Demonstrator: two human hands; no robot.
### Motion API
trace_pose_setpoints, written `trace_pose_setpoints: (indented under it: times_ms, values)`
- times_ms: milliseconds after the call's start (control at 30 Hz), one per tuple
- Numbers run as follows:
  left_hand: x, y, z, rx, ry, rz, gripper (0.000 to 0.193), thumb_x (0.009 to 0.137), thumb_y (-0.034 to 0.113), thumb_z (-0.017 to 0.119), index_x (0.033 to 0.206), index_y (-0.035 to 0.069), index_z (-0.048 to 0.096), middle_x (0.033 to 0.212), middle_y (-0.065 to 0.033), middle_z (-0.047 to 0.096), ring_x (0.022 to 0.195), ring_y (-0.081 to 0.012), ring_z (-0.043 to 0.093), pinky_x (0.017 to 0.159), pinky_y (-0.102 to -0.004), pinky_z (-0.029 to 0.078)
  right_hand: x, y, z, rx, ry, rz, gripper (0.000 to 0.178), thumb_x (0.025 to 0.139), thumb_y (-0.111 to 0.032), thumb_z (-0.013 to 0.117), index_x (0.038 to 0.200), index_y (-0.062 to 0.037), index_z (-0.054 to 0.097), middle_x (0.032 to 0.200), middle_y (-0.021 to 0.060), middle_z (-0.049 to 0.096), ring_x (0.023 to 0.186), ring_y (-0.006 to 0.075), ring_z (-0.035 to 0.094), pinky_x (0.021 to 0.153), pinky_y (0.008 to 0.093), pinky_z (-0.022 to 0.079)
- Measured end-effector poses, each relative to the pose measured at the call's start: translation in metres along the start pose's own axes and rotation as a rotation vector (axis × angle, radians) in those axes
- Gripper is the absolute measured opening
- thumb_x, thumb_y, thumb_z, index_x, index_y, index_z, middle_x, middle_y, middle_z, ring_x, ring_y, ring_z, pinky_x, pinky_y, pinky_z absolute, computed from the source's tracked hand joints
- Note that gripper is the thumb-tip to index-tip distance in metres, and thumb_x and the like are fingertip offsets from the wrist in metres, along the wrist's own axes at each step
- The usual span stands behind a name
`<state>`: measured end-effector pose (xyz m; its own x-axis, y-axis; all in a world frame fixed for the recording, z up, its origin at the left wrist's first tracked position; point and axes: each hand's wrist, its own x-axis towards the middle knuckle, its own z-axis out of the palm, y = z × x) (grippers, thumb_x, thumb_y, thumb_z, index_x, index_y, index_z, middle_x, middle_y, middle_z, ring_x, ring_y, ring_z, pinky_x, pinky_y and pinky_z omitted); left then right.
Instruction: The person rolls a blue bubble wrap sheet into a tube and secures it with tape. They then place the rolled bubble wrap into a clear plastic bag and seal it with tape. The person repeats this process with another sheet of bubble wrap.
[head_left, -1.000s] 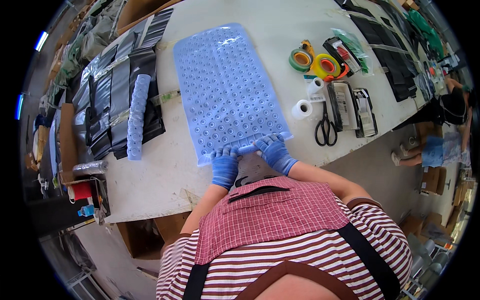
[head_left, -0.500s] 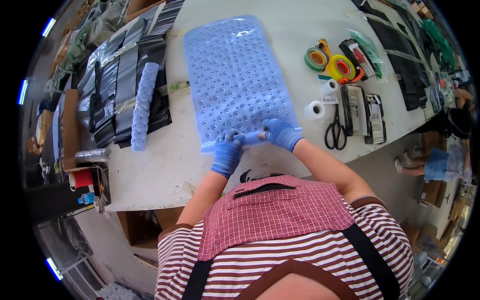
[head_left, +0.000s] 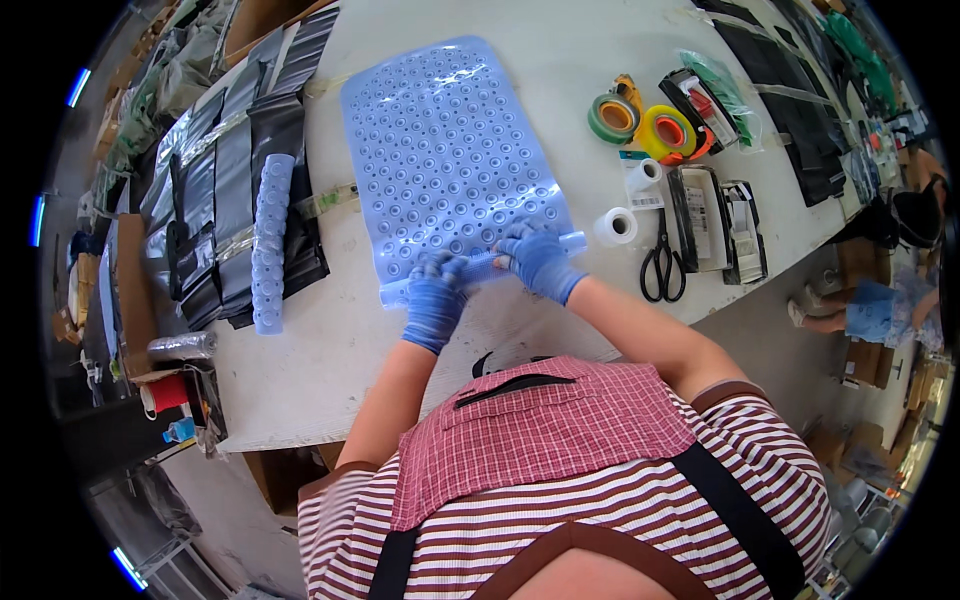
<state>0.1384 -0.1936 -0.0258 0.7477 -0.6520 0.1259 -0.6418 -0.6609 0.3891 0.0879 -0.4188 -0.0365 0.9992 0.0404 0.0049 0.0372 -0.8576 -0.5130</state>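
A blue bath mat (head_left: 445, 150) covered in suction cups lies on the white table, its near edge curled into a small roll. My left hand (head_left: 436, 300), in a blue striped glove, has its fingers bent over that roll near its left part. My right hand (head_left: 540, 262), gloved alike, grips the roll nearer its right end, the bare thumb tip showing. The undersides of both hands are hidden. To the left, a second mat rolled into a tube (head_left: 272, 245) rests partly on black plastic bags (head_left: 218, 190).
Right of the mat are tape dispensers (head_left: 668, 132), white rolls (head_left: 615, 226), black scissors (head_left: 662, 268) and black boxes (head_left: 700, 220). More black bags (head_left: 775, 100) lie at the far right. A cardboard box (head_left: 133, 290) stands at the left edge. Another person (head_left: 870, 305) is at the right.
The near edge of the mat is rolled a little further, making a thicker roll. My hands have shifted along with it. The whole view has turned slightly.
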Motion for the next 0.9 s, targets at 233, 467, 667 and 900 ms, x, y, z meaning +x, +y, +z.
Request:
trace_pose_setpoints:
  times_ms: [233, 467, 667, 900]
  values:
    - [0.023, -0.015, 0.008, 0.075, 0.064, -0.086, 0.033, 0.084, 0.034, 0.068, 0.107, 0.01, 0.068, 0.106, -0.0132, 0.064, 0.105, -0.036, 0.055, 0.092, -0.0481, 0.042, -0.002, -0.015, 0.005, -0.028, 0.263, -0.032, 0.033, 0.084, -0.032, 0.068, 0.113, -0.016, 0.069, 0.119, 0.0058, 0.063, 0.118, 0.0274, 0.051, 0.105, 0.0474, 0.034]
    - [0.051, -0.021, 0.015, -0.036, 0.174, -0.152, 0.031, 0.088, 0.032, 0.065, 0.11, 0.011, 0.069, 0.104, -0.0143, 0.065, 0.103, -0.0368, 0.057, 0.092, -0.0479, 0.043, 0.04, 0.009, 0.004, -0.089, 0.09, -0.098, 0.031, 0.087, -0.034, 0.065, 0.113, -0.0169, 0.071, 0.125, 0.0049, 0.061, 0.118, 0.0265, 0.052, 0.104, 0.044, 0.036]
    - [0.075, -0.029, 0.012, 0.169, 0.066, -0.033, 0.035, 0.088, 0.033, 0.063, 0.121, 0.021, 0.065, 0.115, -0.0081, 0.063, 0.11, -0.0325, 0.055, 0.096, -0.0502, 0.038, 0.082, 0.013, -0.004, -0.044, -0.004, -0.048, 0.038, 0.087, -0.036, 0.064, 0.12, -0.0172, 0.067, 0.129, 0.0055, 0.06, 0.123, 0.027, 0.051, 0.108, 0.0449, 0.034]
    - [0.117, -0.046, -0.001, 0.139, 0.0, -0.062, 0.027, 0.089, 0.03, 0.061, 0.113, 0.018, 0.066, 0.119, -0.0078, 0.062, 0.112, -0.0314, 0.055, 0.097, -0.0484, 0.039, 0.072, 0.009, -0.002, -0.222, 0.093, -0.147, 0.073, 0.079, -0.038, 0.074, 0.142, -0.0165, 0.044, 0.146, 0.0097, 0.043, 0.138, 0.0297, 0.035, 0.116, 0.052, 0.018]
